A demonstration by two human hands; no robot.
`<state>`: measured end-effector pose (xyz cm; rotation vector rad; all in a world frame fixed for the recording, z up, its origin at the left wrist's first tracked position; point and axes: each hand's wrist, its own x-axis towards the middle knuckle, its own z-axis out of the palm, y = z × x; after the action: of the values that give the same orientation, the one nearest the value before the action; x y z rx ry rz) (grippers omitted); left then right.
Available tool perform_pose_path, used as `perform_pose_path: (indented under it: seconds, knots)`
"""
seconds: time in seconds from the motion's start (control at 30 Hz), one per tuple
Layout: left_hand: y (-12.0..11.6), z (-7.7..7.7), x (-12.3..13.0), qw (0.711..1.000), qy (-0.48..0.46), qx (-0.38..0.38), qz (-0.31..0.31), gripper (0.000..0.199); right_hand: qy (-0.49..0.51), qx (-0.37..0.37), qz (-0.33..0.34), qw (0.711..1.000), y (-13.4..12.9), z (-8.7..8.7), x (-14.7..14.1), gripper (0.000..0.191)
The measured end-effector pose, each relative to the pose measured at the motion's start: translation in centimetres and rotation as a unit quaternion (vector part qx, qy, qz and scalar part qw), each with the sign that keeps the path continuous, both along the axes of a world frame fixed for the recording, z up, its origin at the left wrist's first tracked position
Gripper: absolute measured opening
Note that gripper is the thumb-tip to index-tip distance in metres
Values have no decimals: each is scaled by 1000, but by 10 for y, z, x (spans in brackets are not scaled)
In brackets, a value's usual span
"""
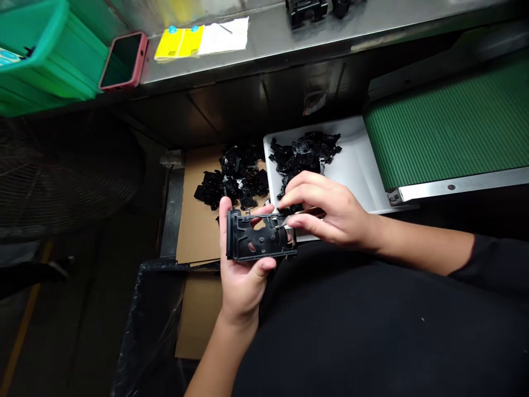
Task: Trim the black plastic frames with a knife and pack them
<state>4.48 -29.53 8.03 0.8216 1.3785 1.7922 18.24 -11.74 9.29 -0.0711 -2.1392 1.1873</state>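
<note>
A black plastic frame [262, 240] with a round cut-out lies across the palm of my left hand [243, 281], whose thumb and fingers grip its edges. My right hand [326, 212] is at the frame's upper right corner, thumb and fingers bent close together around a thin tool, its tip against the frame; the tool is mostly hidden by the hand. Behind the frame, a heap of black parts [233, 179] rests on cardboard [198, 226]. More black parts [303, 154] lie in a white tray [357, 160], partly behind my right hand.
A green ribbed conveyor belt [450, 121] is on the right. Along the back, a metal shelf [268, 49] holds a green bin [53, 60], a phone [124, 62], yellow and white papers [202, 39] and black parts [308, 12]. At left stands a large fan [61, 171].
</note>
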Motion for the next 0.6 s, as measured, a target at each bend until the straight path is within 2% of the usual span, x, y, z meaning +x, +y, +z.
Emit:
perform_pose_path:
  seconds: [0.07, 0.13, 0.2, 0.27, 0.37, 0.47, 0.6]
  knots:
    - [-1, -2, -2, 1000, -12, -3, -12, 103, -33, -46, 66, 996, 6, -2, 1, 37]
    - [-1, -6, -2, 1000, -6, -15, 1, 101, -66, -90, 115, 987, 9, -6, 2, 46]
    - [1, -10, -3, 999, 16, -24, 27, 95, -84, -151, 97, 980, 8, -10, 3, 41]
    - [3, -13, -5, 998, 50, -15, 27, 96, -88, -222, 41, 970, 3, -16, 2, 35]
    - [4, -17, -10, 992, 127, -13, -23, 122, -83, -321, 1, 943, -7, -23, 1, 39]
    - [2, -16, -13, 980, 195, -35, -32, 136, -78, -394, 24, 916, -14, -27, 0, 43]
    - [-3, -7, -10, 983, 180, -41, -9, 125, -41, -394, 84, 914, -11, -25, -1, 39]
